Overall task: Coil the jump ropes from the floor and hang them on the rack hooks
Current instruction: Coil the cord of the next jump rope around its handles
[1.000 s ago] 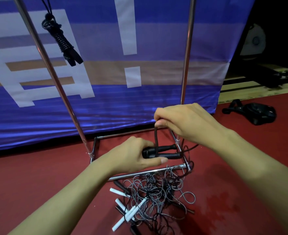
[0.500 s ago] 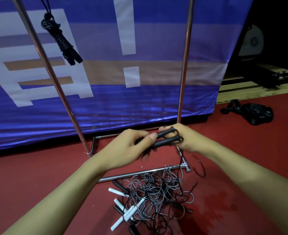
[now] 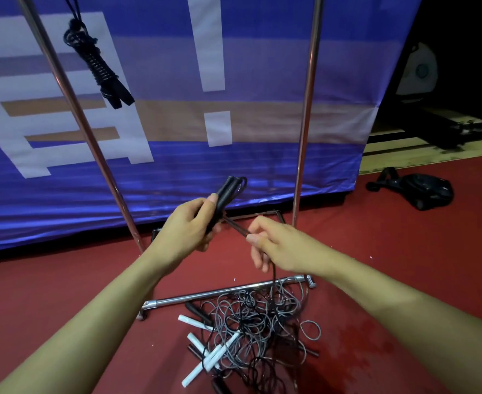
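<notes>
Left hand (image 3: 188, 231) gripping black handles (image 3: 225, 196) together, frame centre, anchoring for coiling. Right hand (image 3: 273, 245) pinching cord (image 3: 235, 225), drawing slack from floor pile (image 3: 251, 322).

black rope handles (image 3: 225, 198) held upright, tangled ropes (image 3: 251, 322) on floor, coiled rope (image 3: 97, 64) hanging

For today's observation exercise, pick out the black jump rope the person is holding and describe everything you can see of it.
The black jump rope has two slim, dark handles held side by side, tilted with their tops up and to the right, where cord loops out. The left hand grips both handles together. A doubled, thin, glossy cord runs from below them to the right hand, which pinches it, then drops toward the tangled pile of ropes on the red floor. It is not yet coiled.
</notes>
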Demonstrator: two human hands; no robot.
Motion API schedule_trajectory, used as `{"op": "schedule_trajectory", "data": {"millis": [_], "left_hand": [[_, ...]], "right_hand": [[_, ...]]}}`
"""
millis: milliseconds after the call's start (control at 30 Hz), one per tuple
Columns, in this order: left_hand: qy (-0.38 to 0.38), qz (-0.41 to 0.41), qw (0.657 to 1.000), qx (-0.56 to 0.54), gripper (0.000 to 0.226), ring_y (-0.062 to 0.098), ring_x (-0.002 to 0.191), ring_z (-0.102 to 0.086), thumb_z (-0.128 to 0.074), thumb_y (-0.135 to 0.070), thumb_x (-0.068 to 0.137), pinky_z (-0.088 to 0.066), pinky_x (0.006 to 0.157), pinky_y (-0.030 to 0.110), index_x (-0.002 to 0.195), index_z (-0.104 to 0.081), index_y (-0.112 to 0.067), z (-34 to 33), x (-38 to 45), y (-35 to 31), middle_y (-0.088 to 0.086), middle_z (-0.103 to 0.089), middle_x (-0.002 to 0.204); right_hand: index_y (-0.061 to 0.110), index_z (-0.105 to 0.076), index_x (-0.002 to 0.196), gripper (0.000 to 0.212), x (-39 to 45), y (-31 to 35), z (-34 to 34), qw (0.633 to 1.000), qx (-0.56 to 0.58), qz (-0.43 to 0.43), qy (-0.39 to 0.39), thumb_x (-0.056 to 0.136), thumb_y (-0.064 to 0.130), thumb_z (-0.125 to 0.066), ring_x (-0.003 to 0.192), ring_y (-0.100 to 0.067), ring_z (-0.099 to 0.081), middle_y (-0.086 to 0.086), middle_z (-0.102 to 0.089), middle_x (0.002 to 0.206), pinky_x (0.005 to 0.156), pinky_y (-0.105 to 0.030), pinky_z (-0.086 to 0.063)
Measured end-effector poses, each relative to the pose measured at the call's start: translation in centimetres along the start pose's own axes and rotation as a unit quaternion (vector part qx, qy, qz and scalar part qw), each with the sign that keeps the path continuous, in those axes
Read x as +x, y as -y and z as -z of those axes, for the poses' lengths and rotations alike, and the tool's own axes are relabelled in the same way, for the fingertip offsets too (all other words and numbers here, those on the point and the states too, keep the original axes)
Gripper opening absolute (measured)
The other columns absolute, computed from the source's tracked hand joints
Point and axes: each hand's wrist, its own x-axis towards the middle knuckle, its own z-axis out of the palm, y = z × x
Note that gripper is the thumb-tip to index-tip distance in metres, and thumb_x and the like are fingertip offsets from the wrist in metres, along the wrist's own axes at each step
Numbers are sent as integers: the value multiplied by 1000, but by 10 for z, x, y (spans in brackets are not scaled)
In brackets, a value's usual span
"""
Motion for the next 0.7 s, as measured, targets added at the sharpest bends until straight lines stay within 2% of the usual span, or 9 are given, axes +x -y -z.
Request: {"op": "schedule_trajectory", "data": {"millis": [100, 167, 233, 300, 367, 433, 500, 567, 700], "left_hand": [[-32, 5, 998, 62, 44, 12, 45, -43, -44, -42, 109, -40, 48, 27, 87, -60, -8, 0, 5, 8, -5, -60, 58], [-68, -9, 983, 172, 42, 14, 47, -49, -47, -45, 108, -44, 53, 32, 87, -62, -12, 4, 11, 17, -4, -62, 58], [-80, -19, 961, 263, 35, 17, 59, -55, -51, -46, 105, -42, 62, 35, 89, -64, -17, 10, 17, 28, -4, -62, 66], [-59, -18, 958, 280, 28, 11, 63, -56, -54, -44, 104, -37, 65, 32, 92, -64, -21, 13, 20, 36, -9, -61, 69], [-44, -21, 962, 267, 20, 2, 52, -54, -58, -39, 103, -38, 59, 26, 97, -65, -22, 10, 20, 39, -10, -61, 67], [-38, -27, 971, 234, 14, 2, 40, -50, -60, -34, 103, -39, 50, 19, 106, -65, -22, 9, 18, 39, -8, -61, 62], [-20, -29, 975, 222, 17, 6, 38, -49, -57, -32, 105, -39, 45, 17, 110, -67, -19, 9, 16, 38, -10, -61, 57], [7, -22, 975, 222, 21, 8, 38, -49, -54, -35, 106, -43, 42, 21, 104, -66, -18, 6, 14, 34, -15, -62, 56], [92, 13, 976, 197, 25, 8, 43, -51, -58, -38, 104, -45, 39, 26, 90, -59, -17, 0, 10, 24, -6, -61, 67]], "right_hand": [[17, -49, 90, 30, -2, 7, -1, 977, 171, -97, 83, 112, 31, -35, 63, -12, -57, 3, -63, 72, 72, -33, -48], [18, -50, 88, 34, -3, 10, -1, 962, 214, -135, 102, 111, 39, -36, 58, -9, -49, 7, -54, 68, 75, -36, -49], [21, -55, 89, 34, -4, 12, 4, 989, 43, -124, 67, 107, 48, -44, 59, -9, -54, 13, -55, 66, 82, -42, -53], [25, -53, 97, 24, -5, 13, 10, 987, -133, -91, 13, 102, 49, -52, 71, -14, -60, 10, -59, 73, 81, -41, -51], [28, -44, 96, 19, -9, 16, 14, 982, -182, -54, -16, 102, 44, -52, 77, -23, -60, 7, -59, 77, 78, -43, -51], [31, -43, 94, 17, -12, 21, 15, 972, -230, -28, -29, 103, 44, -48, 83, -26, -60, 8, -61, 86, 78, -43, -51], [34, -47, 99, 15, -16, 31, 15, 954, -296, 2, -52, 106, 46, -41, 91, -24, -60, 10, -61, 100, 80, -41, -49], [31, -50, 104, 20, -18, 40, 16, 938, -332, 40, -94, 107, 45, -36, 95, -25, -60, 8, -61, 104, 78, -41, -49], [27, -49, 97, 26, -17, 48, 19, 940, -316, 54, -113, 108, 42, -30, 93, -27, -60, 7, -62, 99, 77, -46, -51]]}}
